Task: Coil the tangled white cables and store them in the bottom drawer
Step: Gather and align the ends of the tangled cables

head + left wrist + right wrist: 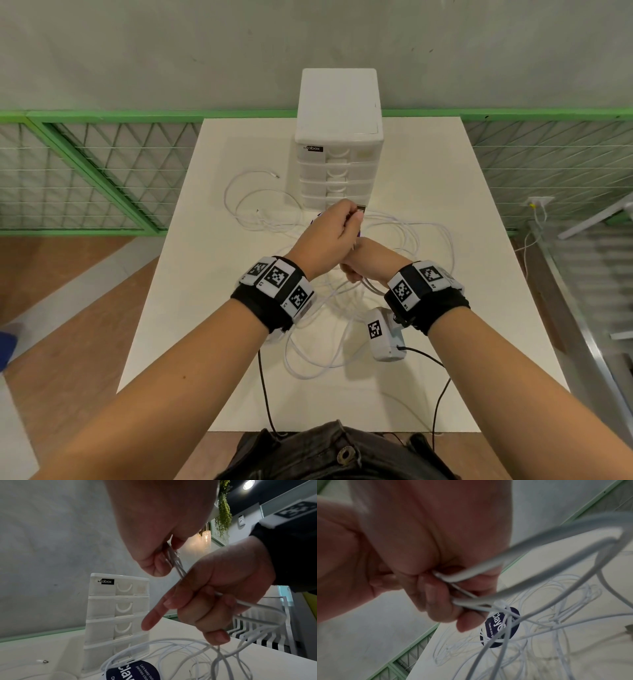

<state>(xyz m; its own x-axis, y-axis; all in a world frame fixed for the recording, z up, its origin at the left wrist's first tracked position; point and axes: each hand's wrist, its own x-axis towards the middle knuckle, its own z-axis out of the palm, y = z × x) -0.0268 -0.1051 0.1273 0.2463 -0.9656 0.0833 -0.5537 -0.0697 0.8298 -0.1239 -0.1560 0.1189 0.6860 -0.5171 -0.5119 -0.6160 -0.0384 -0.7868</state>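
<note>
Tangled white cables [308, 376] sprawl in loops over the white table [479, 308]. My left hand [349, 219] is raised in front of the drawer unit [337, 102] and pinches cable strands near a plug end; the left wrist view shows this pinch of the left hand [164, 561]. Just below it, my right hand [356, 270] grips a bunch of cable loops [539, 561], fingers [436, 601] curled round them. In the left wrist view the right hand [205, 608] has its index finger pointing out. The bottom drawer [96, 654] is closed and partly hidden behind cables.
A dark blue round label [132, 672] lies on the table under the cables. One loose cable plug [275, 175] lies left of the drawer unit. A green mesh fence [102, 171] runs behind the table. Black wires hang from my wrists over the table's front edge.
</note>
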